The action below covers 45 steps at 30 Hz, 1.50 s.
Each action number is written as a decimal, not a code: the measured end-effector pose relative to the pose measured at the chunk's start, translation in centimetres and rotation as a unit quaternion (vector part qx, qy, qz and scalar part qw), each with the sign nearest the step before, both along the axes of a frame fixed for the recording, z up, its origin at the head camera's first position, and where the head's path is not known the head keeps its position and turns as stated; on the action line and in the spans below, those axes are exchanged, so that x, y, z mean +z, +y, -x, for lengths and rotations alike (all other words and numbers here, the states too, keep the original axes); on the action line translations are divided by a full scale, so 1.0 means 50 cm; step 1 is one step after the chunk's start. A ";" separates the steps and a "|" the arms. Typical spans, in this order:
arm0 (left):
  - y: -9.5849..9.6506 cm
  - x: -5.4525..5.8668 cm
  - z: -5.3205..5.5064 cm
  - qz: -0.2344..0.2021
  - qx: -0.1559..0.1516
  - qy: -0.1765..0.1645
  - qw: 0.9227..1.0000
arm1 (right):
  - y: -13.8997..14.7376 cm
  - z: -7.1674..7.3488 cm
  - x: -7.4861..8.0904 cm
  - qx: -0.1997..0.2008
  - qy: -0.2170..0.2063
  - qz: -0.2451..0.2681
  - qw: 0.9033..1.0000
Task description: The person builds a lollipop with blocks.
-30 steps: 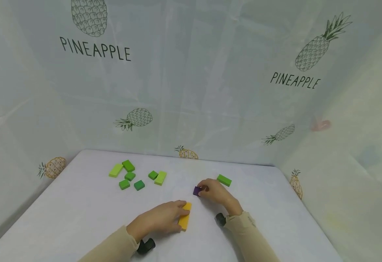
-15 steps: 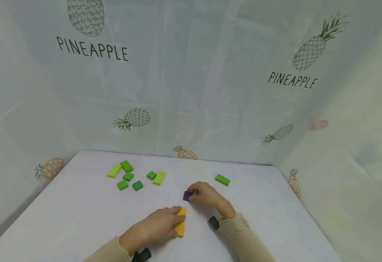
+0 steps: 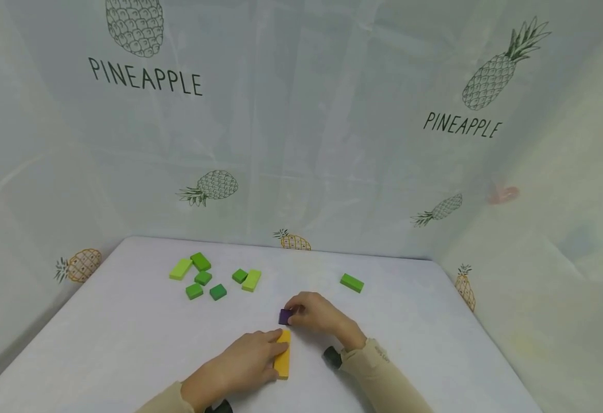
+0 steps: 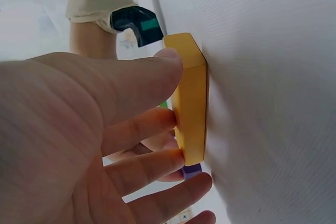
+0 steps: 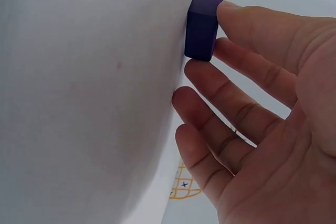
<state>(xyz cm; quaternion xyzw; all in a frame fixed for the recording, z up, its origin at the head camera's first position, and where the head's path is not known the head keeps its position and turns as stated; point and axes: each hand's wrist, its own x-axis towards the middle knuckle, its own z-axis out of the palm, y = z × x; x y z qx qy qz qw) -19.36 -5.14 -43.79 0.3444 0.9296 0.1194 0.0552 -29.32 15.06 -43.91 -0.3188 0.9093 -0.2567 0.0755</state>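
Note:
In the head view my left hand [image 3: 243,361] lies over a yellow block [image 3: 283,358], a long flat bar on the white table. Two of its fingers reach across the bar's far part, and the thumb is at its near left edge. In the left wrist view the thumb tip touches the bar near one end. My right hand [image 3: 315,314] pinches a small dark purple block [image 5: 203,23] between thumb and fingers. That purple block sits just beyond the yellow bar's far end, low over the table.
Several green blocks [image 3: 203,278] in different shades lie at the back left of the table [image 3: 100,344]. One green bar [image 3: 351,283] lies at the back right. A pale curtain [image 3: 301,126] printed with pineapples rises behind the table.
My right hand has brought the purple block left and nearer, up to the yellow block's far end. The yellow block has shifted slightly left and nearer under my left hand.

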 end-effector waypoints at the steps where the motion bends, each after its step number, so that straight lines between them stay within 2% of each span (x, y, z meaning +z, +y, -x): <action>1: -0.001 -0.001 -0.001 -0.001 0.001 0.000 1.000 | -0.001 -0.001 0.000 0.004 0.000 0.001 1.000; 10: -0.009 0.000 -0.004 -0.012 0.019 -0.029 0.999 | -0.010 -0.010 0.001 0.020 -0.002 -0.002 1.000; 25: -0.011 0.005 -0.009 -0.020 0.014 -0.013 1.000 | -0.010 -0.014 0.000 0.022 -0.022 0.002 1.000; 34: -0.012 0.000 -0.006 -0.025 0.018 -0.023 0.999 | -0.008 -0.013 -0.003 0.027 -0.017 0.005 0.999; 45: -0.017 -0.009 0.002 -0.048 0.015 -0.037 0.998 | -0.007 -0.015 -0.001 0.030 -0.030 0.012 0.999</action>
